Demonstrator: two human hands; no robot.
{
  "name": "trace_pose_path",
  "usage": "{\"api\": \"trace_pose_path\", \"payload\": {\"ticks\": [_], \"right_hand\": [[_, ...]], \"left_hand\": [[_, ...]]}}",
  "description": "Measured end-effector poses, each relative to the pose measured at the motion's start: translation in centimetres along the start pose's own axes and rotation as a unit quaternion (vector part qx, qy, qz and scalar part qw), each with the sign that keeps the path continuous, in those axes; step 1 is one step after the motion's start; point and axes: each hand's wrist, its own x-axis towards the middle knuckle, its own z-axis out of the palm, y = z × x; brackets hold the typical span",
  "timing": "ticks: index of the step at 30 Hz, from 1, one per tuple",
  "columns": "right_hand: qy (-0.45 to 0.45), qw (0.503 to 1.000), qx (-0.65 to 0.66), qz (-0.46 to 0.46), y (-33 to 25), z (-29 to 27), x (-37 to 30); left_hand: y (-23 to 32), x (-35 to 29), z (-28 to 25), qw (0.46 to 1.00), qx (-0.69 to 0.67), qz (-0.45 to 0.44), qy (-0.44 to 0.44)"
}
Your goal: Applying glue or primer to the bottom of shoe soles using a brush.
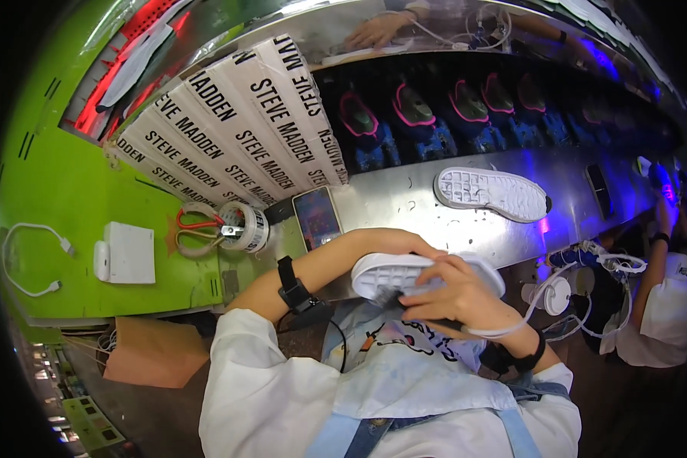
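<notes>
A white shoe sole (pixel 393 269) is held close to my body, over the bench's near edge, its gridded inside turned up. My left hand (pixel 404 242) grips its far side, the fingers partly hidden. My right hand (pixel 458 294) is closed over the near side on a small dark brush (pixel 389 298), its bristles blurred against the sole's rim; most of its handle is covered by the fingers. A second white sole (pixel 492 194) lies farther off on the metal bench (pixel 393 206), its grid facing up.
A printed white carton (pixel 237 122) and a phone (pixel 317 217) stand left of the second sole. Red-handled scissors (pixel 195 217) and a white tape roll (pixel 248 227) sit nearby. Dark pink-edged shoe parts (pixel 414 107) line the back. Another person's arm (pixel 656 252) is at right.
</notes>
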Motion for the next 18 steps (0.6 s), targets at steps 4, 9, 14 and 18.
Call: {"api": "trace_pose_path", "payload": {"ticks": [4, 9, 14, 18], "right_hand": [[0.068, 0.972, 0.203, 0.102, 1.1, -2.3, -2.9], [0.196, 0.955, 0.141, 0.173, 1.0, -0.5, -0.7], [0.404, 0.882, 0.109, 0.218, 1.2, 0.8, 2.0], [0.238, 0.965, 0.054, 0.098, 0.3, 3.8, 1.9]], "left_hand": [[-1.9, -1.2, -2.7, 0.895, -0.37, -0.035, -0.245], [-3.6, 0.8, 4.7, 0.813, -0.425, 0.397, 0.041], [-7.3, 2.7, 5.1, 0.703, -0.549, 0.429, -0.14], [-7.1, 4.0, 3.0, 0.713, -0.447, 0.533, -0.086]]}}
